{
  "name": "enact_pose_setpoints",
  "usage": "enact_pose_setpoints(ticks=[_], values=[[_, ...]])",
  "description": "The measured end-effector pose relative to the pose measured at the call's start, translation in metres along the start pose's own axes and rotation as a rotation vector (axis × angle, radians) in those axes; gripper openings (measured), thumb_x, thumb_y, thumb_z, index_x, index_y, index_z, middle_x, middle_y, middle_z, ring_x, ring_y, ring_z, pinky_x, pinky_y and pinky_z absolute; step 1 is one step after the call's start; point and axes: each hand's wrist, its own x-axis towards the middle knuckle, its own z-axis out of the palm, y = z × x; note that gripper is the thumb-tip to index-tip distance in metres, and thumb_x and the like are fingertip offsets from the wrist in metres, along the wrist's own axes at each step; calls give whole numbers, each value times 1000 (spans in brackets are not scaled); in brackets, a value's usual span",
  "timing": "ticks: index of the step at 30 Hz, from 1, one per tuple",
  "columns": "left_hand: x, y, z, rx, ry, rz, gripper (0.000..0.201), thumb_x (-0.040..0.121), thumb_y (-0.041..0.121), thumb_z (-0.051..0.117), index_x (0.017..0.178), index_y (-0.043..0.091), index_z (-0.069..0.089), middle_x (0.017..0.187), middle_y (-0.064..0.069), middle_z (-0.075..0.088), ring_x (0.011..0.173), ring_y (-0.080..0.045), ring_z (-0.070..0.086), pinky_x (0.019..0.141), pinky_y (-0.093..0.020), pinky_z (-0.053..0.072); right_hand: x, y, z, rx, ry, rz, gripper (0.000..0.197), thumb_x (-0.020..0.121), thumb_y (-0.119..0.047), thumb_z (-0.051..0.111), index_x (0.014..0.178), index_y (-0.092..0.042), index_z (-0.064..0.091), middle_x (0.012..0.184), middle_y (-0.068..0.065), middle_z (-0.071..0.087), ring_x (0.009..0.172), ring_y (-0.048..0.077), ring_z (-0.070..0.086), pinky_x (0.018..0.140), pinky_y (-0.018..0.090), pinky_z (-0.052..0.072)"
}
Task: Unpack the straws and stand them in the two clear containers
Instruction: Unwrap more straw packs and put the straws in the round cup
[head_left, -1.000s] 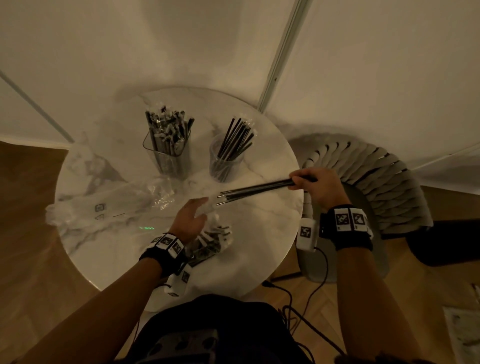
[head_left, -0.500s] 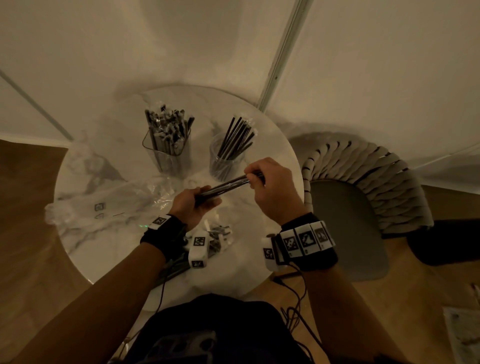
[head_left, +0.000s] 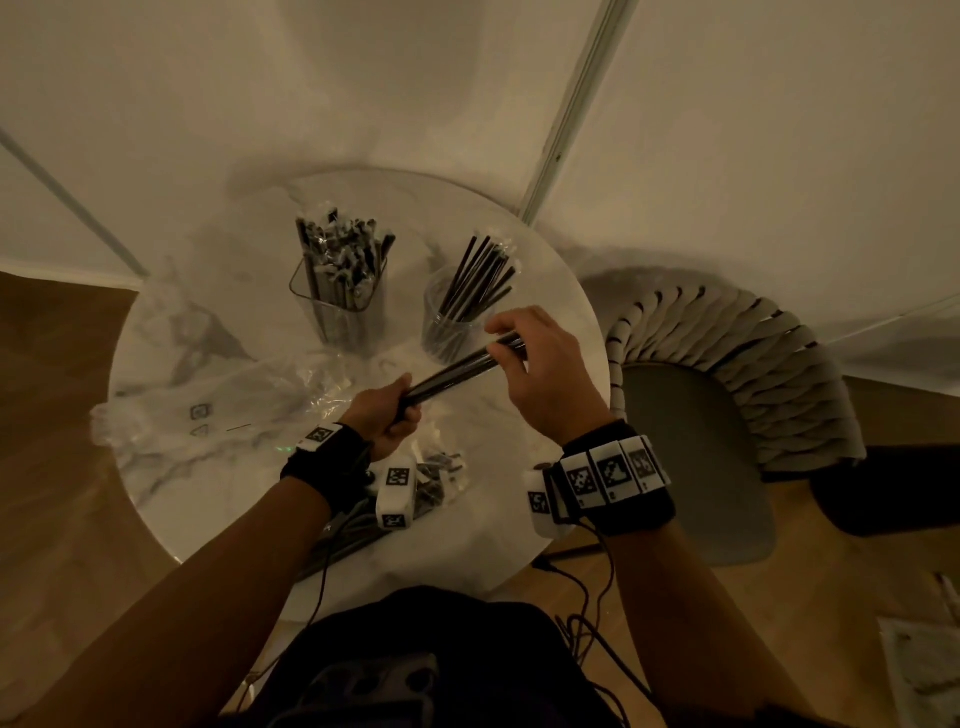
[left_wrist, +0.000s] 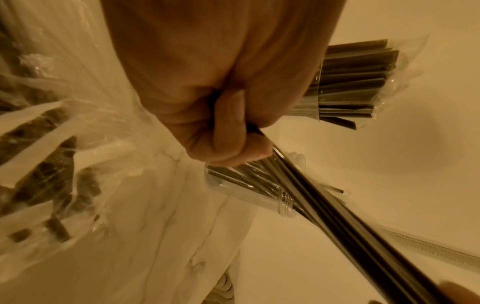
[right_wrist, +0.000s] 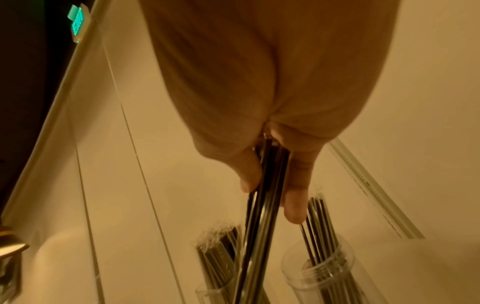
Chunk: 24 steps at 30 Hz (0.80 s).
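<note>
A small bundle of black straws (head_left: 457, 368) hangs level over the round marble table (head_left: 519, 530). My left hand (head_left: 387, 415) grips its near end in a fist (left_wrist: 228, 131). My right hand (head_left: 530, 358) pinches the far end between thumb and fingers (right_wrist: 270, 170). Behind them stand two clear containers: a square one (head_left: 340, 299) packed with wrapped straws and a round jar (head_left: 449, 325) with several black straws leaning in it (right_wrist: 319, 273).
An empty clear plastic bag (head_left: 208, 400) lies crumpled on the table's left. More wrapped straws (head_left: 436, 478) lie under my left wrist. A ribbed chair (head_left: 727, 395) stands to the right of the table. Cables trail across the wooden floor (head_left: 587, 613).
My right hand carried the straw bundle from the table's right edge in toward the middle. My left hand rose from the table and took hold of the bundle's near end.
</note>
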Motion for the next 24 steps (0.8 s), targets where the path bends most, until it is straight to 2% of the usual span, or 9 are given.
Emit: enact_pose_setpoints(ticks=[3,7,11,14,16,18,20,22,24], values=[[5,0,0,3,31,13,31,104,34,42,94,5,49,45,-3,42,30,-9,32,27,-18,24,-1,0,4,-24,-27,-32,11,90,-6,61,98,-6,68,94,6,64,79,15,61,74,27,53],[9,3,-3,-18,3,45,30,103,35,46,96,5,48,52,-6,43,33,-10,34,30,-19,26,4,-1,-6,-13,-35,-21,12,86,-4,64,93,-5,74,86,6,67,73,17,64,71,33,56],[6,16,8,-145,-25,132,24,102,30,48,94,7,50,73,-10,51,49,-15,51,37,-21,38,21,-1,-28,-43,-16,33,13,87,-4,66,92,-11,76,86,4,69,72,14,66,72,30,57],[6,25,12,-145,4,174,33,103,33,44,87,7,56,72,-10,57,62,-23,58,54,-30,47,40,-2,-56,-40,43,32,11,87,-3,67,93,-8,75,85,5,71,72,9,67,72,21,55],[6,31,16,-20,41,211,34,103,32,43,89,6,60,74,-9,59,67,-25,60,59,-32,47,54,-4,-77,-58,87,24,11,88,-1,67,95,-4,75,84,5,70,70,3,67,68,6,47],[7,37,22,172,87,272,25,102,24,45,94,6,60,79,-8,59,67,-23,59,59,-32,46,68,-4,-93,-90,117,29,12,88,-1,67,96,-4,75,83,4,70,70,-3,66,66,2,44],[15,42,28,427,157,366,15,98,19,53,100,6,60,88,-12,63,71,-25,62,62,-36,51,82,-1,-102,-105,134,30,13,88,-1,65,95,-4,76,85,6,70,70,4,67,66,5,46],[20,45,34,690,230,485,14,89,22,65,97,12,59,100,-19,67,85,-34,67,75,-44,58,94,6,-103,-144,126,32,13,88,-1,65,94,-6,76,86,7,71,67,12,67,68,7,49],[24,45,41,849,282,566,39,81,26,74,113,11,56,112,-16,65,102,-34,64,89,-45,54,105,15,-96,-185,92,44,13,87,-1,65,94,-6,76,86,7,70,70,18,67,71,15,53]])
